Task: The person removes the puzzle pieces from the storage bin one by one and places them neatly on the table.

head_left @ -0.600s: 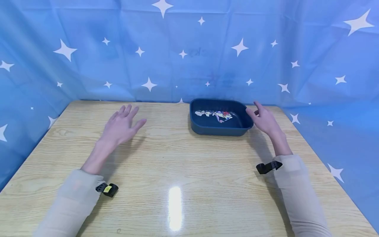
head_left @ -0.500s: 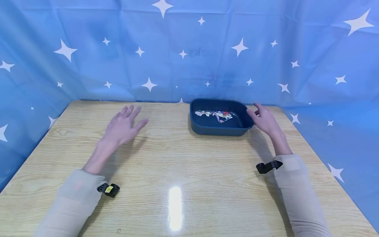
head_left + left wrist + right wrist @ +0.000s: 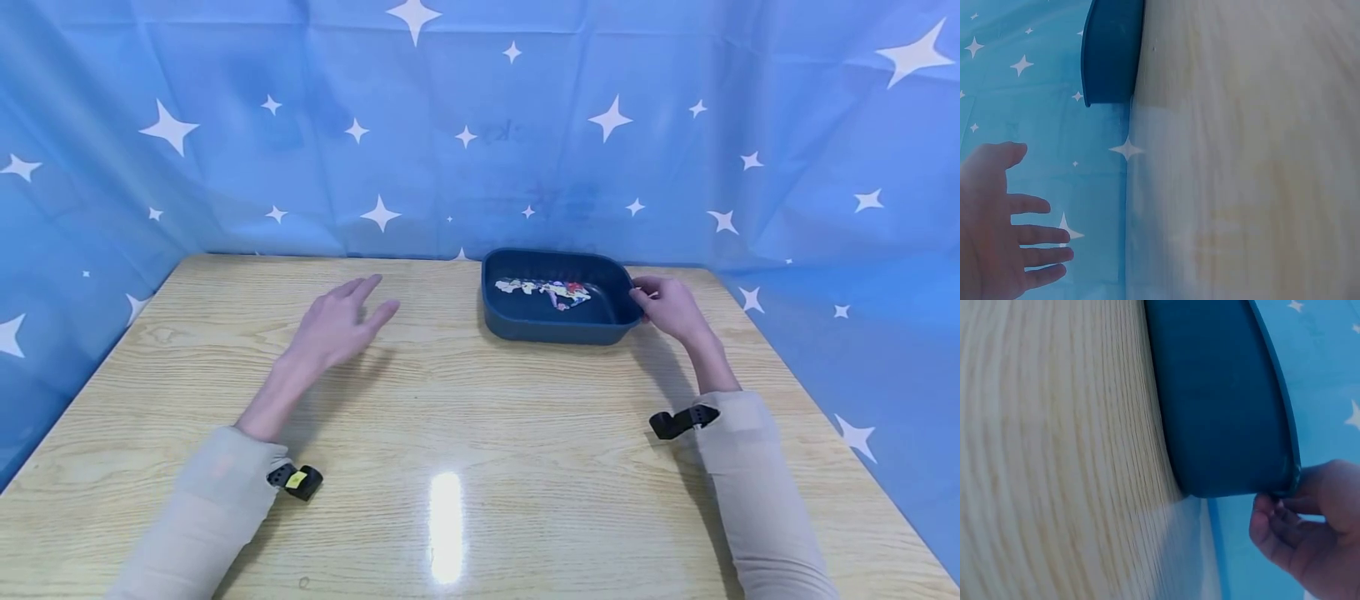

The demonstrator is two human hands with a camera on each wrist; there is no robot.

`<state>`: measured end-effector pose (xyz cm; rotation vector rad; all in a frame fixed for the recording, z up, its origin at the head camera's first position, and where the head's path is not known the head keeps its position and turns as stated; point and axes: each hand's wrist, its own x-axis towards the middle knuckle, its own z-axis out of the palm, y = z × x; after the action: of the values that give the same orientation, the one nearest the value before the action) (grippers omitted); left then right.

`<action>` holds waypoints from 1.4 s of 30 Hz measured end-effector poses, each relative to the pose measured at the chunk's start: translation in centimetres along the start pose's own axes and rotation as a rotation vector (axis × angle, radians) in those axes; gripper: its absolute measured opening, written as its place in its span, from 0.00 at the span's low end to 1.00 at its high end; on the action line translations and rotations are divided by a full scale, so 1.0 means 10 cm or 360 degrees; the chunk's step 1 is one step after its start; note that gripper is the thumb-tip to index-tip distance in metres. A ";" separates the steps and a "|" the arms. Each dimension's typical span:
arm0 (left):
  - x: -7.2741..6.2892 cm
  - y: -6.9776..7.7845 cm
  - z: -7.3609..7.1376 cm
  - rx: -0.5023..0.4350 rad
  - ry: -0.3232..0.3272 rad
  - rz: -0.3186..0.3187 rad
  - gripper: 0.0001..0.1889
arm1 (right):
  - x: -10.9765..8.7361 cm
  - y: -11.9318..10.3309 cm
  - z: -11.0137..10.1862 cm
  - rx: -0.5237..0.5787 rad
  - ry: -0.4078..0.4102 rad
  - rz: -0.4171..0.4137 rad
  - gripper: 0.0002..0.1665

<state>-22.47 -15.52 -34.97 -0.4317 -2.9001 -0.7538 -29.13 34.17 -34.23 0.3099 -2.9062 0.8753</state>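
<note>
A dark blue rectangular tub [image 3: 558, 332] with rounded corners stands near the back of the wooden table. Flat white, red and purple pieces or a printed picture [image 3: 555, 293] show on its floor; I cannot tell which. At the tub's right end my right hand [image 3: 671, 310] pinches the rim between thumb and fingers, which the right wrist view shows closely at the tub's corner [image 3: 1229, 425]. My left hand [image 3: 337, 329] hovers over the table left of the tub, apart from it. Its fingers are spread and hold nothing in the left wrist view.
The light wooden table [image 3: 405, 467] reaches back to a blue curtain [image 3: 420, 108] with white stars, which also hangs along both sides. Each sleeve carries a small black wrist camera [image 3: 296, 481]. A bright light reflection lies on the table's front middle.
My left hand has moved right, toward the tub. The right hand's fingers have come down and closed onto the tub's right rim. The tub has hardly moved.
</note>
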 end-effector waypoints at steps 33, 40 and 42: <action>0.34 0.71 0.23 -0.0324 0.0090 0.0294 0.23 | 0.00 -0.39 0.30 0.0289 -0.0204 -0.0048 0.24; 0.44 0.81 0.30 -0.0299 -0.0005 0.0284 0.23 | 0.00 -0.49 0.35 0.0314 -0.0252 -0.0062 0.23; 0.47 0.84 0.31 -0.0291 -0.0059 0.0259 0.23 | 0.00 -0.51 0.36 0.0325 -0.0265 -0.0068 0.23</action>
<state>-24.54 -5.83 -33.02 -0.6984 -2.7956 -0.9974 -28.10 27.99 -34.46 0.4812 -2.9486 1.1969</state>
